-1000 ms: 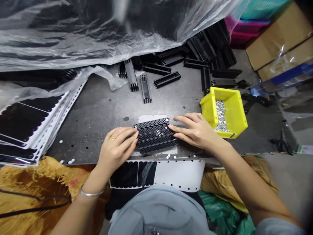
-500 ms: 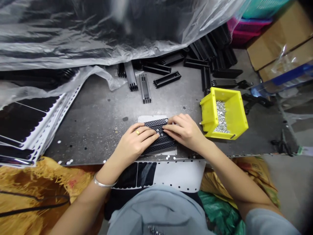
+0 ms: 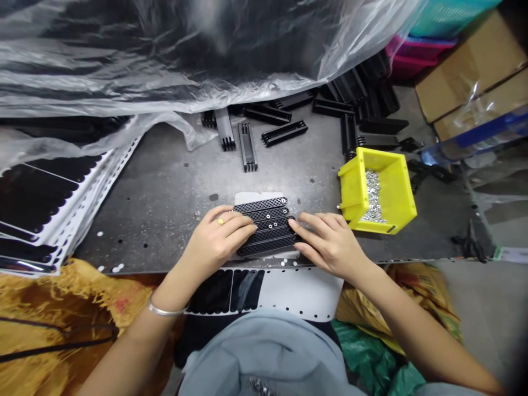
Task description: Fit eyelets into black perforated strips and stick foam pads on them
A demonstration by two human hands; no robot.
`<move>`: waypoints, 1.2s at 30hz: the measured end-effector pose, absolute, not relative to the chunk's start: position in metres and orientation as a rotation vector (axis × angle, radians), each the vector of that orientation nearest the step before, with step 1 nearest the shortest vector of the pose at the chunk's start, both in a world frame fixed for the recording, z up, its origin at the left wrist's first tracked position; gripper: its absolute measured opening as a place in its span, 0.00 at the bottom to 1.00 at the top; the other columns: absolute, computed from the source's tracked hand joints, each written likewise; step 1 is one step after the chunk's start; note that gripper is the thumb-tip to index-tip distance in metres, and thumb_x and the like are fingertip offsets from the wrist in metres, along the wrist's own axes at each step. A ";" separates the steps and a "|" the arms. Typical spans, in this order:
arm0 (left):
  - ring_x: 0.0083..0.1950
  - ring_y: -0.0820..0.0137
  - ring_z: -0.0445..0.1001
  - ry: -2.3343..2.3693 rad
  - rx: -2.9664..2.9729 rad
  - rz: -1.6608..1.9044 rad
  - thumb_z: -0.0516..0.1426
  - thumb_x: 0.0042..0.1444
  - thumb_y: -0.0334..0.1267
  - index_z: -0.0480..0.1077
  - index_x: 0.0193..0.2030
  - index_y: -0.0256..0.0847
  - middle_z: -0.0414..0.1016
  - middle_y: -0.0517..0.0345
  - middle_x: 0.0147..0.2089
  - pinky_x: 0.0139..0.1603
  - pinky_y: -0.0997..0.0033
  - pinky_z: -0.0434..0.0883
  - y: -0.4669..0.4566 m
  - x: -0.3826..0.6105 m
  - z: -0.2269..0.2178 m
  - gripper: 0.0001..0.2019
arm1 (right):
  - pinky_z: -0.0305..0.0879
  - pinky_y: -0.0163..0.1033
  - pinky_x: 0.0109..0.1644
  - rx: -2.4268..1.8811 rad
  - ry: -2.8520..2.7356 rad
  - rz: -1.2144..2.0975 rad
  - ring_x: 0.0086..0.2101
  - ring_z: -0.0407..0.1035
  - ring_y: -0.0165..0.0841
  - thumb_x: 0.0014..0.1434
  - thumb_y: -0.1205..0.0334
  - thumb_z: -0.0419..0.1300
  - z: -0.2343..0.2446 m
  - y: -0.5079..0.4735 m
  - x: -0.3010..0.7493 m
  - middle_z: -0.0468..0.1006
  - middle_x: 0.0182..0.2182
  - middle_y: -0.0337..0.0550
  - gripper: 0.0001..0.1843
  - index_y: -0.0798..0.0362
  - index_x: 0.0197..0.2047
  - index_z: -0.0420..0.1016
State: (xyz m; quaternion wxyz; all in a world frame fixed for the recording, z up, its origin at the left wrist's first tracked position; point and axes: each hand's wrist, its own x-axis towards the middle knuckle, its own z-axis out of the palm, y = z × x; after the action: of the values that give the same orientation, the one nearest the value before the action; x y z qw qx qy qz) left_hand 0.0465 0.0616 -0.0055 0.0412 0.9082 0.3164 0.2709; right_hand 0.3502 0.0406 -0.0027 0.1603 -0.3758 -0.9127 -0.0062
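Note:
Several black lattice-patterned plastic strips (image 3: 266, 242) lie side by side on a white sheet (image 3: 247, 196) in front of me. Small silvery ring-like pieces (image 3: 271, 226) sit loose on the middle strips, and others show at the right ends of the upper ones. My left hand (image 3: 220, 234), with a yellow ring on a finger, rests over the left ends of the strips, its fingers laid out and slightly bent. At the right end of a middle strip, the index fingertip of my right hand (image 3: 332, 242) presses down; its other fingers and thumb are spread apart.
A yellow bin (image 3: 391, 190) holding many small metal pieces stands to the right. Black plastic parts (image 3: 284, 132) are scattered and piled at the back. Plastic film (image 3: 165, 82) hangs over the far side. Black-and-white sheets (image 3: 82, 220) lie at left, cardboard (image 3: 474, 60) at right.
My right hand has moved right and slightly down, off the middle of the strips to their right ends. My left hand has shifted left, uncovering more of the strips and loose pieces.

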 end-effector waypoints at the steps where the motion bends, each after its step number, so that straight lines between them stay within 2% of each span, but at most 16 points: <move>1: 0.48 0.67 0.81 0.996 2.764 0.830 0.56 0.71 0.31 0.77 0.53 0.43 0.85 0.56 0.48 0.61 0.56 0.72 0.059 0.042 -0.004 0.10 | 0.64 0.48 0.51 -1.098 -2.576 0.059 0.48 0.70 0.43 0.73 0.58 0.56 -0.003 0.042 0.350 0.80 0.53 0.51 0.23 0.51 0.68 0.71; 5: 0.49 0.66 0.82 1.110 2.774 0.823 0.59 0.69 0.30 0.77 0.52 0.42 0.85 0.55 0.47 0.61 0.56 0.71 0.047 0.028 -0.001 0.08 | 0.66 0.47 0.48 -1.145 -2.471 0.247 0.46 0.70 0.41 0.74 0.60 0.53 -0.003 0.050 0.350 0.78 0.51 0.52 0.20 0.52 0.65 0.74; 8: 0.49 0.66 0.82 1.185 2.824 0.830 0.60 0.68 0.29 0.76 0.53 0.44 0.85 0.56 0.48 0.60 0.56 0.70 0.039 0.023 -0.002 0.10 | 0.66 0.47 0.49 -1.077 -2.515 0.113 0.46 0.71 0.42 0.73 0.59 0.55 -0.003 0.052 0.351 0.80 0.51 0.53 0.18 0.54 0.62 0.76; 11: 0.50 0.65 0.82 1.206 2.864 0.832 0.62 0.66 0.30 0.76 0.58 0.46 0.85 0.57 0.51 0.62 0.55 0.69 0.032 0.022 -0.003 0.15 | 0.64 0.48 0.52 -1.048 -2.595 -0.104 0.48 0.71 0.42 0.71 0.58 0.59 -0.002 0.050 0.352 0.81 0.53 0.51 0.20 0.52 0.64 0.75; 14: 0.53 0.61 0.81 1.261 2.925 0.792 0.65 0.63 0.33 0.75 0.61 0.47 0.85 0.57 0.54 0.63 0.52 0.68 0.027 0.023 -0.002 0.20 | 0.62 0.47 0.55 -1.040 -2.632 -0.186 0.48 0.71 0.42 0.71 0.58 0.61 0.001 0.045 0.348 0.82 0.53 0.50 0.23 0.53 0.66 0.73; 19: 0.52 0.60 0.81 1.259 3.067 0.717 0.66 0.63 0.37 0.77 0.57 0.41 0.85 0.55 0.53 0.62 0.51 0.69 0.023 0.028 0.005 0.15 | 0.64 0.48 0.51 -1.103 -2.626 -0.183 0.48 0.72 0.44 0.73 0.57 0.57 0.008 0.041 0.330 0.83 0.51 0.54 0.20 0.58 0.62 0.77; 24: 0.50 0.59 0.82 1.283 3.060 0.716 0.65 0.64 0.37 0.77 0.53 0.40 0.86 0.56 0.50 0.61 0.51 0.69 0.023 0.029 0.006 0.12 | 0.64 0.46 0.54 -0.965 -2.696 -0.324 0.47 0.71 0.41 0.72 0.57 0.59 0.011 0.051 0.341 0.83 0.51 0.51 0.17 0.57 0.58 0.78; 27: 0.50 0.60 0.82 1.273 3.018 0.753 0.65 0.64 0.36 0.77 0.53 0.39 0.86 0.55 0.50 0.62 0.52 0.69 0.023 0.031 0.005 0.12 | 0.64 0.48 0.52 -0.975 -2.693 -0.216 0.47 0.71 0.42 0.72 0.57 0.58 0.010 0.054 0.347 0.82 0.50 0.52 0.18 0.55 0.60 0.77; 31: 0.52 0.63 0.81 1.290 2.816 0.782 0.62 0.66 0.32 0.76 0.56 0.42 0.85 0.57 0.51 0.65 0.53 0.67 0.025 0.037 0.003 0.12 | 0.64 0.48 0.47 -1.094 -2.583 -0.033 0.46 0.70 0.44 0.73 0.60 0.55 0.008 0.048 0.336 0.82 0.47 0.55 0.17 0.60 0.57 0.78; 36: 0.50 0.65 0.81 1.285 2.642 0.847 0.60 0.68 0.29 0.76 0.50 0.42 0.84 0.57 0.47 0.66 0.54 0.66 0.032 0.042 0.000 0.08 | 0.60 0.44 0.43 -1.127 -2.449 0.013 0.40 0.69 0.38 0.72 0.64 0.59 0.005 0.052 0.307 0.81 0.41 0.48 0.09 0.54 0.49 0.81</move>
State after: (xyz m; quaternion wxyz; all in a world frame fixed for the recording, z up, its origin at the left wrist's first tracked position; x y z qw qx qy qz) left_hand 0.0424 0.0319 -0.0002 0.0419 0.8633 0.4198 0.2769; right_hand 0.3069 0.0523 0.0048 0.2209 -0.4076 -0.8860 0.0048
